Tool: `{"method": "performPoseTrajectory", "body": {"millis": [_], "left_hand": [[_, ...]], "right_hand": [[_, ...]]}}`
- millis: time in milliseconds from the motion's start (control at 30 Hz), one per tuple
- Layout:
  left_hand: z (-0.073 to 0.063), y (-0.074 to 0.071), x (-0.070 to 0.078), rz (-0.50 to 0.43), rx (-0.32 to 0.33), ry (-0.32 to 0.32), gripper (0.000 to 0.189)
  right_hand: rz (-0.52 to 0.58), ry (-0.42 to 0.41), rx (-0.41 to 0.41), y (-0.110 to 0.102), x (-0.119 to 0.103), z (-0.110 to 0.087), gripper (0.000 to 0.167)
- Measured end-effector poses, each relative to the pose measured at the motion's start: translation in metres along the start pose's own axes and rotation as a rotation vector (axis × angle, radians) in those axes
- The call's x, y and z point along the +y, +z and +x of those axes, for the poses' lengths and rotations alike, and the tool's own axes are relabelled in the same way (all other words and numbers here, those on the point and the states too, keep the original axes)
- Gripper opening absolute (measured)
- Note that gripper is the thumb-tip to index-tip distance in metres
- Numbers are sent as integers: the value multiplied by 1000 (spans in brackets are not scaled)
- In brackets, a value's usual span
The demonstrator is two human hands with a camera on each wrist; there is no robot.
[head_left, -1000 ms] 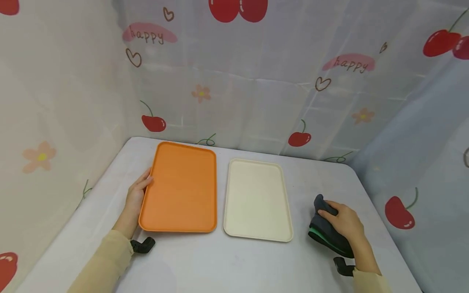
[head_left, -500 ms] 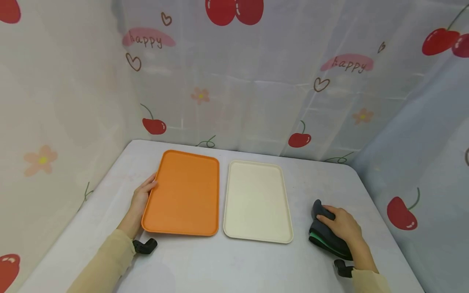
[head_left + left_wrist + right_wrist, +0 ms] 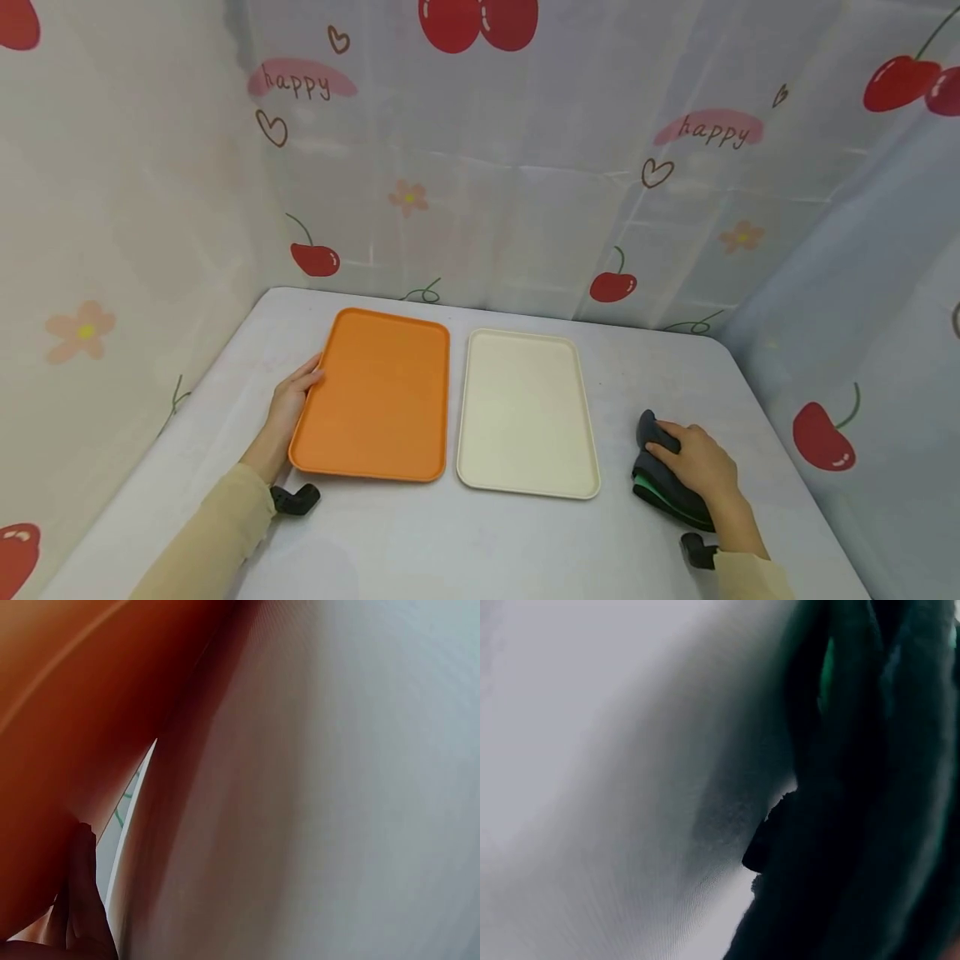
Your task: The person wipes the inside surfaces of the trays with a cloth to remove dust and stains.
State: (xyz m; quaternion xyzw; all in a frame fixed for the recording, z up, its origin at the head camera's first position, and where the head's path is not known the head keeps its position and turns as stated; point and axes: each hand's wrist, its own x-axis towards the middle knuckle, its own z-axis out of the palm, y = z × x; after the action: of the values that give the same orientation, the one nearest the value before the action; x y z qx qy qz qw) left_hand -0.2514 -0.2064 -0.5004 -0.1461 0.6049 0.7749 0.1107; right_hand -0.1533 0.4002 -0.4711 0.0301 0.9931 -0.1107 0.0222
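Note:
My left hand (image 3: 288, 404) holds an orange tray (image 3: 375, 396) by its left edge, thumb on the rim. In the left wrist view, fingers (image 3: 86, 892) lie against the tray's underside (image 3: 82, 742), with a gap above the table. To its right lies a cream tray (image 3: 528, 412) with nothing on it. At the right, my right hand (image 3: 701, 462) grips a folded dark grey fabric item (image 3: 648, 471) with a green layer along its lower side. The right wrist view shows its dark folds (image 3: 855, 825) close up; its exact kind is unclear.
The trays are over a white-covered table (image 3: 480, 550). A patterned curtain (image 3: 510, 217) hangs behind it, with more curtain on both sides. Each wrist carries a small black camera mount, such as the left one (image 3: 296, 500).
The orange tray and my left hand have come down and slightly right, nearer the cream tray. My right hand and the dark item have lowered a little. Both grips are kept.

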Motion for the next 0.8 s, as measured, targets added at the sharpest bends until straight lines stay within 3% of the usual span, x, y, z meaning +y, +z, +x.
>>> {"method": "performPoseTrajectory", "body": {"millis": [233, 433, 800], "left_hand": [[4, -2, -1, 176, 33, 37, 55], [4, -3, 0, 220, 46, 65, 55], [1, -3, 4, 350, -41, 186, 64]], "right_hand": [[-56, 11, 16, 2, -4, -2, 60], [-118, 17, 23, 3, -9, -3, 58], [-141, 36, 20, 6, -10, -5, 58]]}}
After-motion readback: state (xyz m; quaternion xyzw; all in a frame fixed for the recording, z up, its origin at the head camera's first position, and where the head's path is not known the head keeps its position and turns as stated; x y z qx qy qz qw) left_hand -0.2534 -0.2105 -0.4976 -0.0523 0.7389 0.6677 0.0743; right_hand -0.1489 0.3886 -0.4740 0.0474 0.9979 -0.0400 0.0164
